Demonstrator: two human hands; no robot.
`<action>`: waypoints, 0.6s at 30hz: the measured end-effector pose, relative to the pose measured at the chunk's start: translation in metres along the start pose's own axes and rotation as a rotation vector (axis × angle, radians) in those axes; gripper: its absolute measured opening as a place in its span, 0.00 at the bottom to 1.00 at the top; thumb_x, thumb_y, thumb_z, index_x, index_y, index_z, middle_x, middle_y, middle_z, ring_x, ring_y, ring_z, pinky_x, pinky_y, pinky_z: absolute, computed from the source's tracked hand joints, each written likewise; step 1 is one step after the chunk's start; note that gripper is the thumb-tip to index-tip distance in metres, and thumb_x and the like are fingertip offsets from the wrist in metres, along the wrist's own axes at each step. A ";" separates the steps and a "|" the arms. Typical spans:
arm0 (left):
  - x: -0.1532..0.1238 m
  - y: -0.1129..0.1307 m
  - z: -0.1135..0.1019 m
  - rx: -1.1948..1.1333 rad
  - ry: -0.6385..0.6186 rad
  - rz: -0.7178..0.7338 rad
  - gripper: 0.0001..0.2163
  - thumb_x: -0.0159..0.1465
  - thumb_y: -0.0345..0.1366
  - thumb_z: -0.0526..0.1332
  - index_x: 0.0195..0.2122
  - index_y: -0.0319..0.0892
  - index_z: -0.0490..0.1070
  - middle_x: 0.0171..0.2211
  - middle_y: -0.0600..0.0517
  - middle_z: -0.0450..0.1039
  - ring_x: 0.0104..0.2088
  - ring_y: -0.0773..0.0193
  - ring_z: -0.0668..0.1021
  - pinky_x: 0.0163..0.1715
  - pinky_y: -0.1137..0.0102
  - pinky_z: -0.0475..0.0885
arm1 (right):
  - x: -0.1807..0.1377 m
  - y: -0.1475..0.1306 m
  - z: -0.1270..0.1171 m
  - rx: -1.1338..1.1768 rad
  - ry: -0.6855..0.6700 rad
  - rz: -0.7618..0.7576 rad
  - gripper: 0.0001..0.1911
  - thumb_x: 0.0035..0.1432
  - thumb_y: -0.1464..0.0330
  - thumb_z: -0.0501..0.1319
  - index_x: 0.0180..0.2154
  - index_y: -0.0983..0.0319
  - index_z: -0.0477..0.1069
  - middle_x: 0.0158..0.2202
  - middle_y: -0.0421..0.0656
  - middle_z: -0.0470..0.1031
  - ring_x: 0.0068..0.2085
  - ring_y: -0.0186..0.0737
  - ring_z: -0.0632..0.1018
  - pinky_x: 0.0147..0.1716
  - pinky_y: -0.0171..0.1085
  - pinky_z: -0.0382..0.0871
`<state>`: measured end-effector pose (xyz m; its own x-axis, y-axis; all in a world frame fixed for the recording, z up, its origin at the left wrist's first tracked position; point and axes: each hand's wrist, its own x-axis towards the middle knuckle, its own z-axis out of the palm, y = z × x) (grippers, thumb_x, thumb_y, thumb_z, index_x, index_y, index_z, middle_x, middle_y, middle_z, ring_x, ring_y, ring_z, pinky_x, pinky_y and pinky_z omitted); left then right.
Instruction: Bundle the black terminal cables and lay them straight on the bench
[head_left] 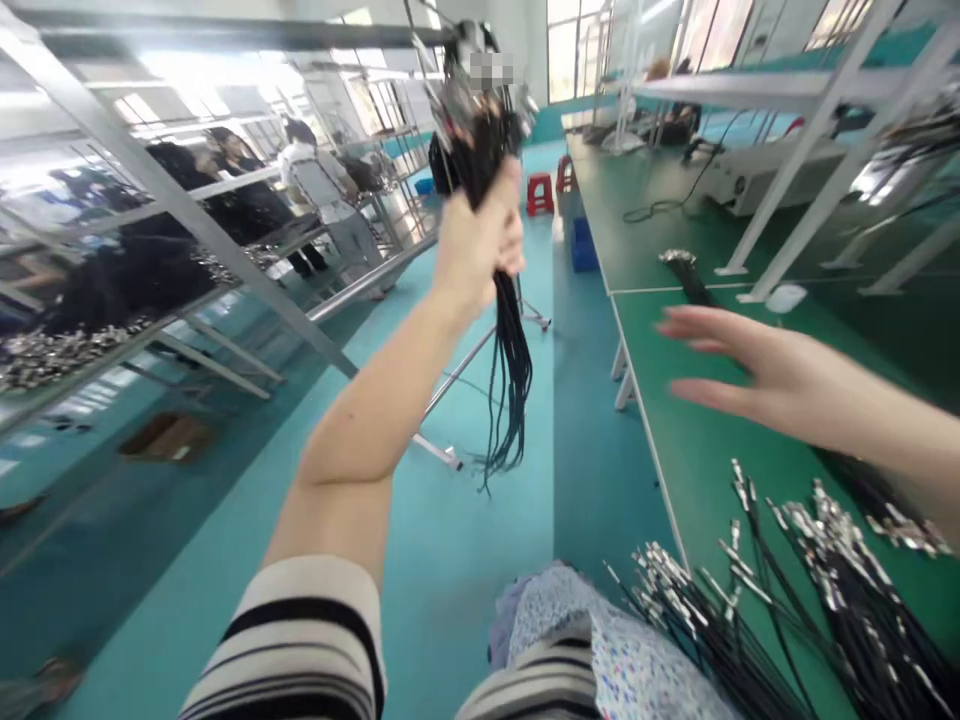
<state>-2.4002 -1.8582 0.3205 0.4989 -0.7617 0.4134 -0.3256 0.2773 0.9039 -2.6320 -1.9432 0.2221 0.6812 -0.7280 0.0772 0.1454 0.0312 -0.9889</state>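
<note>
My left hand (484, 235) is raised ahead of me with its fingers wrapped round a bundle of black cables (511, 370). The cables' loose ends dangle below the fist, and blurred metallic ends cluster above it, near a metal rack's rail. My right hand (757, 365) is held over the green table (645, 350) with thumb and fingers apart and nothing in it. Below it, near me, lie several bunches of black cables (832, 560) with silvery connector ends. A smaller cable bunch (681, 262) rests farther up the table, past my fingertips.
A metal rack frame (225, 260) slants across the left. Behind it stand a table piled with cables (75, 350) and a co-worker (319, 185). Red stools (539, 193) and a blue bin (583, 245) are in the aisle. A shelf post (814, 150) rises from the right table.
</note>
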 end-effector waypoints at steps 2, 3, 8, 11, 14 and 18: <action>-0.012 -0.017 0.012 0.074 -0.063 0.021 0.18 0.63 0.46 0.49 0.21 0.39 0.56 0.15 0.58 0.52 0.15 0.76 0.61 0.18 0.75 0.61 | 0.033 -0.021 0.048 -0.099 -0.231 -0.073 0.27 0.37 0.77 0.66 0.44 0.62 0.68 0.42 0.39 0.70 0.50 0.42 0.68 0.49 0.42 0.62; -0.017 -0.026 0.014 0.145 -0.085 0.040 0.18 0.62 0.47 0.51 0.21 0.38 0.59 0.17 0.56 0.57 0.18 0.73 0.65 0.21 0.73 0.64 | 0.046 -0.024 0.073 -0.113 -0.314 -0.110 0.33 0.32 0.78 0.68 0.46 0.63 0.66 0.43 0.40 0.70 0.49 0.42 0.68 0.49 0.42 0.63; -0.028 -0.064 0.001 0.476 -0.063 0.034 0.14 0.59 0.44 0.54 0.24 0.38 0.67 0.23 0.49 0.66 0.28 0.63 0.71 0.31 0.65 0.69 | 0.077 0.017 0.150 0.065 -0.377 -0.063 0.28 0.35 0.77 0.62 0.44 0.65 0.61 0.32 0.39 0.71 0.32 0.33 0.72 0.32 0.33 0.69; -0.024 -0.080 -0.007 0.470 -0.110 0.023 0.15 0.58 0.46 0.54 0.26 0.38 0.67 0.26 0.49 0.67 0.30 0.61 0.72 0.34 0.65 0.69 | 0.079 0.043 0.153 -0.022 -0.276 0.022 0.19 0.36 0.77 0.58 0.36 0.65 0.62 0.21 0.34 0.66 0.21 0.29 0.67 0.20 0.30 0.63; -0.019 -0.094 -0.010 0.282 -0.189 0.024 0.16 0.54 0.49 0.58 0.29 0.38 0.68 0.31 0.49 0.69 0.34 0.60 0.72 0.38 0.65 0.69 | 0.083 0.051 0.147 -0.123 -0.155 0.111 0.07 0.41 0.74 0.55 0.27 0.62 0.59 0.12 0.30 0.54 0.12 0.26 0.57 0.12 0.29 0.53; -0.033 -0.125 0.015 -0.272 -0.377 -0.003 0.38 0.41 0.54 0.66 0.52 0.46 0.57 0.46 0.45 0.66 0.40 0.58 0.73 0.37 0.67 0.69 | 0.086 0.019 0.137 -0.086 -0.081 0.078 0.08 0.48 0.69 0.56 0.23 0.61 0.57 0.12 0.30 0.53 0.12 0.23 0.54 0.11 0.27 0.47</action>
<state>-2.3877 -1.8762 0.1925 0.1561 -0.9087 0.3871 -0.0764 0.3796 0.9220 -2.4721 -1.9116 0.2278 0.7443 -0.6678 0.0065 0.0302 0.0239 -0.9993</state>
